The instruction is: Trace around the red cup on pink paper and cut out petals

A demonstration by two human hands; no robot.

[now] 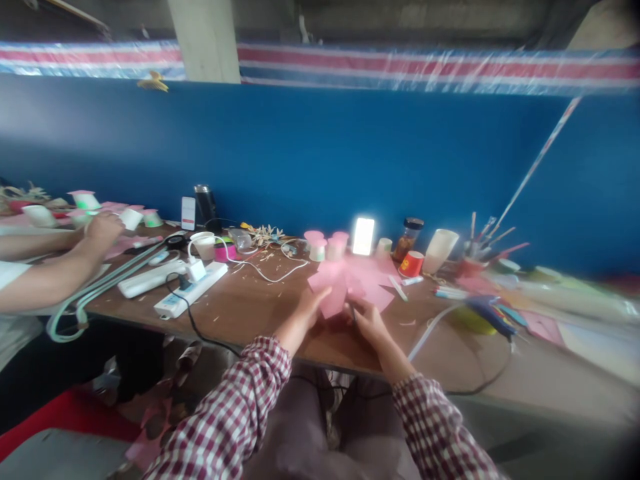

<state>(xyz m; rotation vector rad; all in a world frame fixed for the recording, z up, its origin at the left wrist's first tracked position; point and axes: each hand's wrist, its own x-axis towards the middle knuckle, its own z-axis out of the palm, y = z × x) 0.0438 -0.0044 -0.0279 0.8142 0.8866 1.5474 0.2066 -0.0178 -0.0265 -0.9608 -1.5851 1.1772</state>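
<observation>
My left hand (311, 308) grips the left edge of a pink paper piece (332, 288), thumb on top, just above the brown table (260, 303). At the lower right of that piece, my right hand (370, 321) is closed around a thin dark object (355, 313), partly hidden by the fingers; its kind cannot be made out. More pink paper sheets (375, 272) lie spread behind both hands. Beyond them stand two pale cups with pink discs on top, a left cup (317, 249) and a right cup (337, 249). A brightly lit screen (363, 236) is upright beside them.
A red cup (411, 264), lidded jar (408, 239) and blue glue gun (487, 313) with a cord are on the right. To the left lie a white power strip (193, 291) and cables. A co-worker's hand (104, 227) holds a white cup (131, 219).
</observation>
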